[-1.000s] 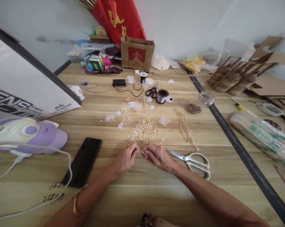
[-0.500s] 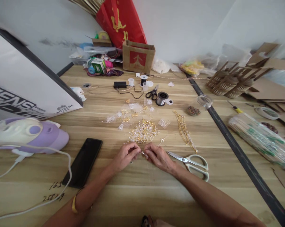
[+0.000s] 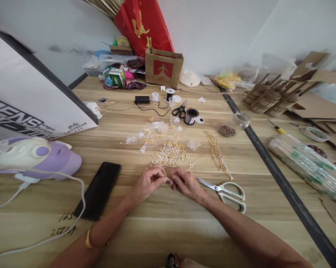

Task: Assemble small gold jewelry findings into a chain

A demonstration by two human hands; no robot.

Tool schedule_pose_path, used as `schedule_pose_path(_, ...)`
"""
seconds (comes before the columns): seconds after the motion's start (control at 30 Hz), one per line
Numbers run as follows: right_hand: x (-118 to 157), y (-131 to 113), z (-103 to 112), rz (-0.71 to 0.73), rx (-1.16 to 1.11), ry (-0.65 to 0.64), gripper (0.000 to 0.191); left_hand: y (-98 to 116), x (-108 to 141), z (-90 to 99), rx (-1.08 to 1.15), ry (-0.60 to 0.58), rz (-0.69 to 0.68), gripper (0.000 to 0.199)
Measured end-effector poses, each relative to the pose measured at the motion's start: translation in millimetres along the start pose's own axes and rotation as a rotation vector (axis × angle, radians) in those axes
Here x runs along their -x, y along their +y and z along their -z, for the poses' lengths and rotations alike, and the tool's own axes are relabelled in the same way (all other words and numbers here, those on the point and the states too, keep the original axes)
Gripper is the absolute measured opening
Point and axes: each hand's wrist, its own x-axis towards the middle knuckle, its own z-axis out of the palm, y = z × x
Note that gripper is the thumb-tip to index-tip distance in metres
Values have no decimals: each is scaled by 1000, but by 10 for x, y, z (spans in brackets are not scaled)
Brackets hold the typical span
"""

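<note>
A small strand of silvery beads [image 3: 170, 181] shows between my two hands, low over the wooden table. My left hand [image 3: 150, 181] pinches its left end, thumb against forefinger. On the other side my right hand [image 3: 185, 183] is closed on the strand too, its fingertips bent inward. Just beyond my fingers lies a pile of gold and clear beads [image 3: 170, 153]. A ring with a short pin [image 3: 191, 166] rests near my right knuckles. White-handled scissors [image 3: 223, 190] lie beside my right wrist. Gold chains [image 3: 216, 154] are stretched out further right.
A black phone [image 3: 99, 190] lies left of my left forearm, near a purple-and-white device [image 3: 42, 156] with a white cable. Behind the beads are small bags [image 3: 157, 126], black scissors [image 3: 180, 109] and a wire spool [image 3: 190, 116]. A jar [image 3: 231, 126] lies on its side at right.
My fingertips have shifted slightly around the strand, and the bit of it showing between them is tilted differently. Both hands stay in nearly the same place.
</note>
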Motion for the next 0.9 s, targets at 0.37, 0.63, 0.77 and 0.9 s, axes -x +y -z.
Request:
schedule_pose_path(0.37, -6, -12, 20, 27, 58, -44, 24, 14, 9, -24, 38, -1, -68, 22)
schedule_pose_path(0.63, 1, 1, 29, 22, 64, -59, 22, 25, -2, -22, 11, -12, -71, 20)
schedule_pose_path(0.77, 2, -13, 29, 14, 52, -50, 22, 34, -7, -17, 31, -10, 4, 20)
schedule_pose_path(0.9, 6, -24, 18, -20, -3, -31, 22, 44, -7, -7, 71, 32, 73, 22)
